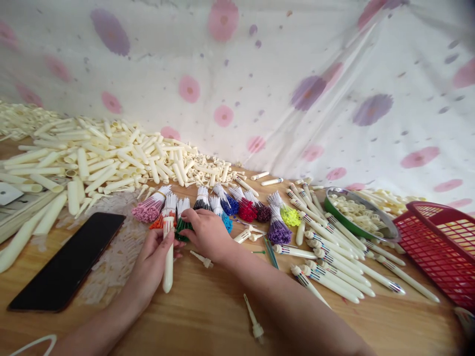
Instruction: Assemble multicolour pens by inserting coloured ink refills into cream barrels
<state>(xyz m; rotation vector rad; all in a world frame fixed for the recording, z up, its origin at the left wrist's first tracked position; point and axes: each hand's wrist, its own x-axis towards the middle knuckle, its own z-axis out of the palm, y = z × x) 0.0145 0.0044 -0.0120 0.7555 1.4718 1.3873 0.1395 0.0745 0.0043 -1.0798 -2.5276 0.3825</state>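
Observation:
My left hand point(151, 257) is closed around a cream multicolour pen point(168, 269), held upright with its slotted end up and rounded end down. Orange shows in the slots near its top. My right hand point(211, 234) is bent over the bundle of green-tipped pen refills point(183, 226), thumb and fingers drawn together there; whatever they pinch is hidden. Close around stand rubber-banded refill bundles: pink point(147, 210), orange point(159, 221), black point(202, 199), light blue point(225, 221), dark blue point(230, 205), red point(247, 209), purple point(279, 231) and yellow point(290, 215).
Cream pen barrels point(107, 153) are heaped at the back left. A black phone point(69, 262) lies at left beside scattered clear plastic pieces point(111, 267). Assembled pens point(334, 247), a green-sided bowl point(328, 205) and a red basket point(434, 252) occupy the right. A loose pen part point(254, 319) lies in front.

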